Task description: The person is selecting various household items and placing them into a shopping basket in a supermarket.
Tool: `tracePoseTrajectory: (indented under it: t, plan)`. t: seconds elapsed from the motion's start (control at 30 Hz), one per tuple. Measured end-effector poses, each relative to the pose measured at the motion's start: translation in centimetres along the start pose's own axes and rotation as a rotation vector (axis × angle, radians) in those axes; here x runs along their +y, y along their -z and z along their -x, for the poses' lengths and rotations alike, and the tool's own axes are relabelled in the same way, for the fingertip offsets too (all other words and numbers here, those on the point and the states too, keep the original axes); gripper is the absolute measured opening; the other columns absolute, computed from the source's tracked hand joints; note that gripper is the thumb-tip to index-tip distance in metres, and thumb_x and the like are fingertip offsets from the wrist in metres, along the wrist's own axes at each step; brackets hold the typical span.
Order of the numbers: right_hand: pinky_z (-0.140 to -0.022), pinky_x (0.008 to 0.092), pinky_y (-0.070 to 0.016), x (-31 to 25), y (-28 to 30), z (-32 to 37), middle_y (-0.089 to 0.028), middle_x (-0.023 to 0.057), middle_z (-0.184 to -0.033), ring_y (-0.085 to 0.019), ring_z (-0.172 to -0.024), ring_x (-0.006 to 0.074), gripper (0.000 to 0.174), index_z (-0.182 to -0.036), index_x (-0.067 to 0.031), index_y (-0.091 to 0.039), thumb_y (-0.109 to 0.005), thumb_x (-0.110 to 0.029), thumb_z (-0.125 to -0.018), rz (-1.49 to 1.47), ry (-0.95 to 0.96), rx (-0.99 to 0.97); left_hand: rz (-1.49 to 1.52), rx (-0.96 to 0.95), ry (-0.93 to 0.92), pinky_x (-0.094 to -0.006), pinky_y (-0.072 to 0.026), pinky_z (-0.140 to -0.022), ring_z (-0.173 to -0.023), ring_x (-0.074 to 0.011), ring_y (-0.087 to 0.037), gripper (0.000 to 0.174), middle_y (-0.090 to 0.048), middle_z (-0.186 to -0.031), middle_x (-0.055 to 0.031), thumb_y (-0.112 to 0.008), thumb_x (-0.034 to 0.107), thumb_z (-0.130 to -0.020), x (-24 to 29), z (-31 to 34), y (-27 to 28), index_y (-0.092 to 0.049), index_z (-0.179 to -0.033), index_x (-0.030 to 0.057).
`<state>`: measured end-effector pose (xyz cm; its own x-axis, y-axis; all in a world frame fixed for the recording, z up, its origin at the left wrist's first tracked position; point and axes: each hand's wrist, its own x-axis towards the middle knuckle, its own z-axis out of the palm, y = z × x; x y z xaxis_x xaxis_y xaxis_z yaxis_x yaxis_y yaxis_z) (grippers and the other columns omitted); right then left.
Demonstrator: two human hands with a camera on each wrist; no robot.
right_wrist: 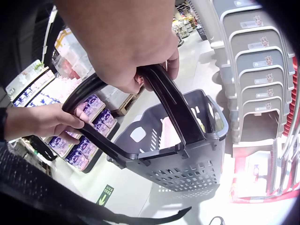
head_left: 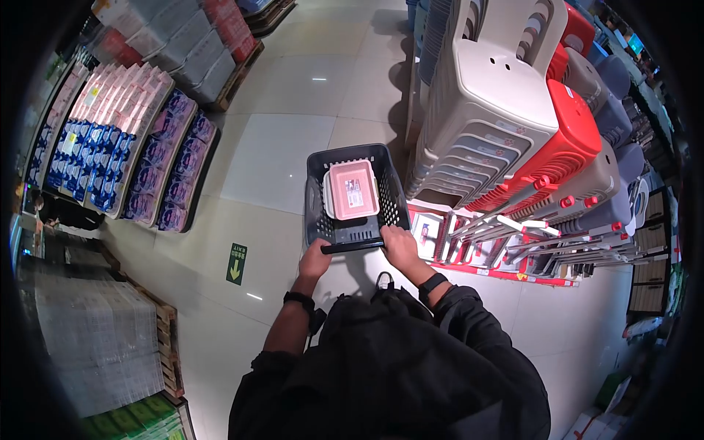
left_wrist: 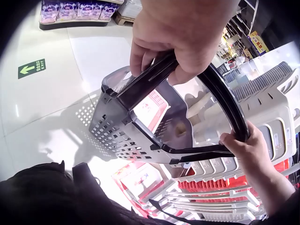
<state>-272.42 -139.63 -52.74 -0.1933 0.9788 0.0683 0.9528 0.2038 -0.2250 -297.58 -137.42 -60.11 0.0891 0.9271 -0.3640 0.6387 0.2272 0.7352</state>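
Observation:
A dark grey shopping basket [head_left: 315,209] with perforated walls hangs in front of the body, above the tiled floor. Its black handle [head_left: 350,247] is gripped by both hands, fingers curled round it. My left hand [head_left: 314,259] holds the left end, and my right hand [head_left: 400,247] holds the right end. Inside the basket lies a pink rectangular plastic container [head_left: 355,189] with a label on it. A white edge [head_left: 328,196] shows beneath it. From the left wrist view, the basket [left_wrist: 123,133] appears tilted under the handle.
Tall stacks of beige plastic stools [head_left: 499,81] and red stools [head_left: 576,125] stand close on the right, with metal-legged folding items [head_left: 513,242] below. Packaged goods [head_left: 103,139] fill a display at left. Wrapped pallet goods [head_left: 95,337] stand lower left. A green exit sign [head_left: 236,264] marks the floor.

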Motion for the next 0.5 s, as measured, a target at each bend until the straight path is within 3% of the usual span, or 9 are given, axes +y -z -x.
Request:
tracePoseTrajectory:
  t: [0.37, 0.5]
  plan:
    - [-0.071, 0.0447, -0.0464, 0.6, -0.2, -7.2, -0.059, 0.0128, -0.087, -0.06, -0.087, 0.033, 0.025, -0.089, -0.0071, -0.051, -0.069, -0.01, -0.072, -0.006, -0.126, 0.012, 0.0, -0.1, -0.104, -0.0438, -0.0503, -0.083, -0.099, -0.0354, -0.063, 0.023, -0.067, -0.103, -0.0145, -0.064, 0.02, -0.081, 1.6, -8.5, 3.1, -0.061, -0.103, 0.0105]
    - [-0.071, 0.0469, -0.0466, 1.7, -0.6, -9.6, -0.057, 0.0149, -0.085, -0.059, -0.084, 0.0354, 0.021, -0.089, -0.0062, -0.052, -0.063, -0.005, -0.072, 0.033, -0.17, 0.057, -0.026, -0.121, -0.135, -0.0454, -0.05, -0.084, -0.1, -0.036, -0.063, 0.024, -0.067, -0.105, -0.0142, -0.063, 0.022, -0.082, 3.2, -11.5, 3.6, -0.062, -0.104, 0.0112]
